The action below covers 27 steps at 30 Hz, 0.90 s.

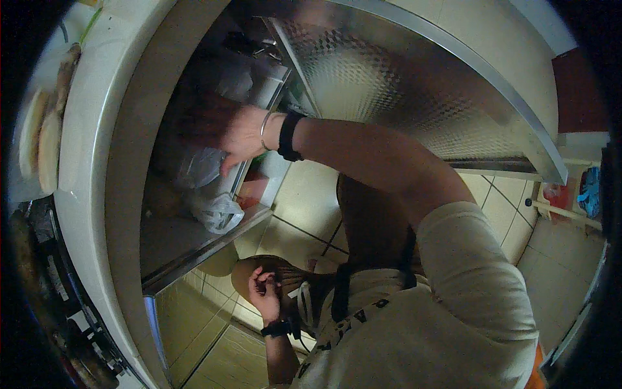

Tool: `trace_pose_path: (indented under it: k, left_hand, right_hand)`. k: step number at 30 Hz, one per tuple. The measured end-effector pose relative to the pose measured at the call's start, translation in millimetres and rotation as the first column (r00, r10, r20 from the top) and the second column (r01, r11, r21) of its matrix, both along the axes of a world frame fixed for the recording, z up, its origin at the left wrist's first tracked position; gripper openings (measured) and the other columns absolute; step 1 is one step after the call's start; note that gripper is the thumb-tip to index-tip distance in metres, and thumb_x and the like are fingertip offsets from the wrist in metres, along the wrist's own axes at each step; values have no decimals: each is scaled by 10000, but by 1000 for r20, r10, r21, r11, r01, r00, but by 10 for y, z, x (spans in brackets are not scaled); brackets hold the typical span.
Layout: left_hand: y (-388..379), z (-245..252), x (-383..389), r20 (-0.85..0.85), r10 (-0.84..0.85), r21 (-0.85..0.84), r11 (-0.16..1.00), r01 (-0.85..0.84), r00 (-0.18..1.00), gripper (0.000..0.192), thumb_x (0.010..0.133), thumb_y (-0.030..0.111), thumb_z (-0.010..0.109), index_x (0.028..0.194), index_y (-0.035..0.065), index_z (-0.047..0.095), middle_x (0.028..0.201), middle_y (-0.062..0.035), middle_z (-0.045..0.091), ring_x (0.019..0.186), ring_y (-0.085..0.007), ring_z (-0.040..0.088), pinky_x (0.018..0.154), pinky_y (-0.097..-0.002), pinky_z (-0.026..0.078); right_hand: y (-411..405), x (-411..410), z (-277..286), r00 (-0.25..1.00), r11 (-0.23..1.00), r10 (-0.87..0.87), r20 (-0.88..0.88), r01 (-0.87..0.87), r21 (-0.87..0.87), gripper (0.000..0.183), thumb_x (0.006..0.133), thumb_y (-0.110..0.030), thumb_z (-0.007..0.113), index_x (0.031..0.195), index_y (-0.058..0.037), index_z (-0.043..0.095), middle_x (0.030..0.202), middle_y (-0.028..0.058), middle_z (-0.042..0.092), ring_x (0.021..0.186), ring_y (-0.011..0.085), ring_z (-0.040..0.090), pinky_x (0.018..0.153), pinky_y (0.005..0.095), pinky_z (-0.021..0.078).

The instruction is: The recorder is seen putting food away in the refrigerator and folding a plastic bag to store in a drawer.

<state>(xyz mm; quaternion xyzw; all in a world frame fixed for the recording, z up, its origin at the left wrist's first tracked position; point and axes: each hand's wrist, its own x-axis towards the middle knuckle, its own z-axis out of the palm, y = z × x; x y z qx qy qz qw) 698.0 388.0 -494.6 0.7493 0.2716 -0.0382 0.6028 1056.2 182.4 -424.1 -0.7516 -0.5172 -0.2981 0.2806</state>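
Note:
My right hand (243,129) reaches into a dark cabinet below the counter. Its thumb stands apart, while the fingers fade into shadow, so whether they hold anything is hidden. Just below the thumb lies a clear plastic bag (201,167), and a knotted whitish plastic bag (221,214) sits nearer the cabinet's front edge. Another pale plastic bag (234,82) is further in, beyond the hand. My left hand (265,291) rests by my bent knee with loosely curled fingers and nothing visible in it.
A textured-glass cabinet door (388,82) with a metal frame swings out at upper right. The white counter edge (87,146) curves above the cabinet. Long pale vegetables (46,146) and a dark stove (63,291) are on top. Tiled floor (301,194) lies beneath me.

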Motion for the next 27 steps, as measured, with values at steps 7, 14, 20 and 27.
trace_pose_path:
  k: [7, 14, 20, 27]
  left_hand:
    - [9, -25, 0, -5, 14, 12, 1000, -14, 1000, 294, 896, -6, 539, 1186, 30, 497, 920, -53, 634, 764, -102, 567, 633, -234, 495]
    - [16, -26, 6, 14, -6, 17, 1000, 5, 1000, 279, 903, 27, 555, 1178, 31, 504, 912, -46, 625, 787, -102, 567, 627, -238, 496]
    - [22, -40, 6, 32, -11, -21, 1000, 12, 999, 274, 904, 25, 547, 1175, 30, 506, 905, -55, 626, 780, -109, 571, 629, -243, 500]
    - [15, -47, -1, 27, -4, -6, 1000, 4, 1000, 279, 901, 20, 538, 1178, 21, 505, 897, -58, 633, 749, -112, 568, 619, -241, 490]
  right_hand:
    - [342, 111, -175, 913, 935, -353, 202, 337, 112, 350, 721, -208, 596, 1070, -201, 609, 1050, 37, 584, 1041, 227, 539, 952, 413, 413]
    - [437, 71, -81, 870, 879, -477, 124, 469, 90, 349, 706, -187, 597, 1054, -166, 619, 1069, 55, 585, 1073, 248, 535, 945, 419, 417]
    - [97, -124, 6, 979, 972, -195, -63, 201, 117, 602, 635, -245, 668, 1206, -82, 568, 1257, 110, 529, 1225, 311, 441, 1090, 506, 276]
    - [56, -282, -193, 970, 980, -187, -155, 195, 42, 625, 673, -269, 661, 1251, -72, 532, 1306, 142, 500, 1253, 304, 422, 1089, 464, 285]
